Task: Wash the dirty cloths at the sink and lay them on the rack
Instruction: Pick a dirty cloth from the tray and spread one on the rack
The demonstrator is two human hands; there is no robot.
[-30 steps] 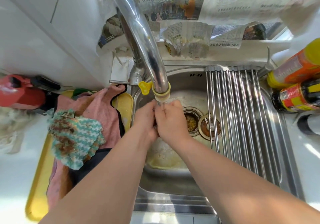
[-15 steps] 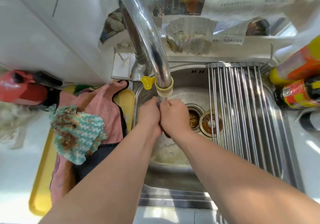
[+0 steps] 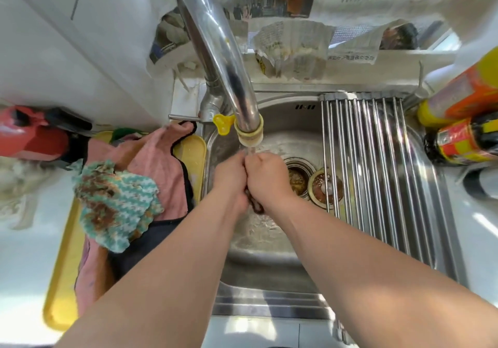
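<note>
From the head cam we saw the left hand (image 3: 231,177) and right hand (image 3: 265,179) clenched together on a dark cloth (image 3: 255,205) under the running tap (image 3: 248,132), over the sink (image 3: 283,115), rack (image 3: 377,172) bare on the right

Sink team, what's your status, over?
Left hand and right hand shut on dark cloth under tap. Rack bare. Nothing blocking.

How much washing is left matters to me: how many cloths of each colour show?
Teal cloth: 1
Pink cloth: 1
Dark cloth: 2, one on the tray, one in the hands
Total: 4, green scrap unclear
</note>
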